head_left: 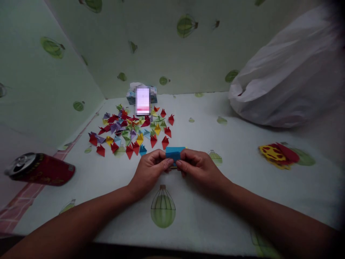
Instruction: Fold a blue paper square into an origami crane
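Note:
A small piece of blue paper (175,152), apparently folded, is held up between my two hands near the middle of the table. My left hand (153,166) pinches its left side between thumb and fingers. On the right side, my right hand (198,163) grips it the same way, both thumbs close together at the lower edge. Yellow shows at the paper's edges; I cannot tell whether that is a second sheet. Just beyond my left hand lie many folded paper cranes (129,150) in red, yellow, purple, green and blue.
A phone (142,100) with a lit screen leans against a tissue box (131,98) at the back. At left stands or lies a red drink can (44,169). A white plastic bag (280,79) fills the back right, with red and yellow cut-out pieces (279,155) in front.

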### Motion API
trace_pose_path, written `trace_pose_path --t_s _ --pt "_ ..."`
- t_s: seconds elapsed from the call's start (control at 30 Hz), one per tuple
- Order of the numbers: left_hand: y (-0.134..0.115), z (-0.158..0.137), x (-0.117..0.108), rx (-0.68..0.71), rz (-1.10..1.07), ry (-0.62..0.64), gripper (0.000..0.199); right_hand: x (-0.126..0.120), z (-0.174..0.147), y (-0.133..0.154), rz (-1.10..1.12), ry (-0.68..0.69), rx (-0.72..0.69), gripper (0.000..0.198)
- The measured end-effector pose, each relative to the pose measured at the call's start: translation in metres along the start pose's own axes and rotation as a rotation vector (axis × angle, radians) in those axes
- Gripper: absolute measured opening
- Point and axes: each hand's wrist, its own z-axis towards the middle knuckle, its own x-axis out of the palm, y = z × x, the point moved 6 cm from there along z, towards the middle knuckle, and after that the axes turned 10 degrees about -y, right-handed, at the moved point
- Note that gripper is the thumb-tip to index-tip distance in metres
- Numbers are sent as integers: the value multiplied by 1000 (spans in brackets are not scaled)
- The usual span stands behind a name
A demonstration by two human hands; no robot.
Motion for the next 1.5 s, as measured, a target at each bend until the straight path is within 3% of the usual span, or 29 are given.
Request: trace_pose_path --t_s 0.1,0.63,0.87,1.17,1.37,1.5 --pt "-1 0 1 27 -22 21 22 -1 0 2 -27 -6 -41 26" --pt "-2 1 -3 25 45 17 22 1 1 -3 81 24 67 20" --pt "-7 2 -3 81 147 37 27 0 1 -7 61 39 118 31" --pt "-1 2 6 -9 159 172 29 -3 2 -5 86 -36 100 25" --pt "-4 0 7 36 228 190 31 0 3 -6 109 30 155 27" --pt "-5 0 8 19 220 189 29 -3 1 -5 58 -21 169 28"
